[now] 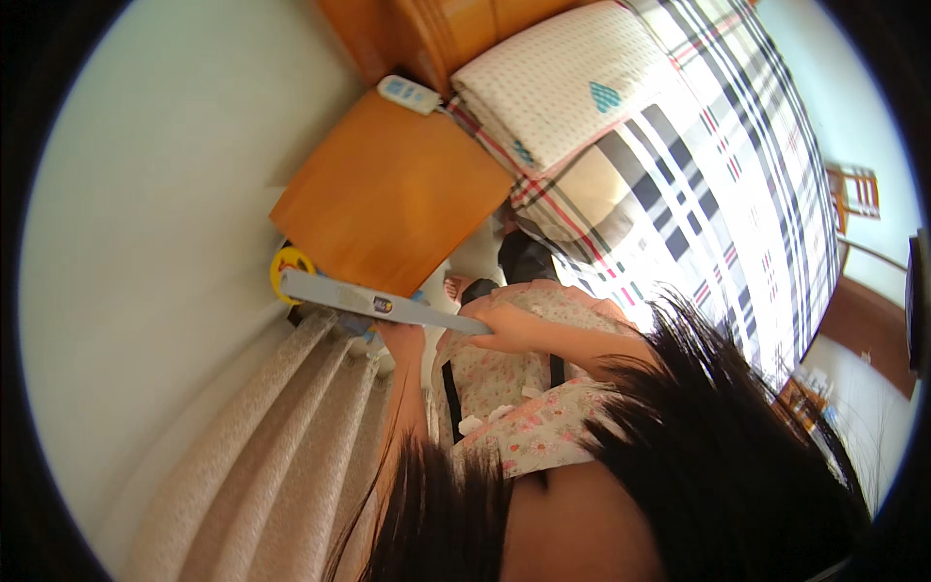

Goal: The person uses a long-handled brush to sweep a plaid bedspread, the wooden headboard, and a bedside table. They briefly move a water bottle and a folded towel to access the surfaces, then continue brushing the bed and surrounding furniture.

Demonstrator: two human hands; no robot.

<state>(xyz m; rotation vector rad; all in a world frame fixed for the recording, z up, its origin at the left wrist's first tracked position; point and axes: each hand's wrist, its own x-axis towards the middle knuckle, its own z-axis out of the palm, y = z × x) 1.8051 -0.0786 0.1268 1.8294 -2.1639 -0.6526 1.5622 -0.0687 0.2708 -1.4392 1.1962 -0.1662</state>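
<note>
A long grey box-like object [349,300], seen edge on, slants across in front of me and bears a small dark label. At its right end my right hand [505,327] grips it, thumb and fingers closed around the end. My left hand [401,338] is at its lower edge near the middle, with the fingers hidden behind it. Past the far left end shows a round yellow thing [278,273], partly covered. Some blue plastic-looking material [356,325] lies just below the grey object, beside my left hand.
An orange wooden bedside cabinet [393,189] stands ahead, with a white power strip [409,94] at its back edge. To the right is a bed with a plaid sheet [698,189] and a dotted pillow [560,87]. A beige curtain [269,436] hangs along the left wall [145,182].
</note>
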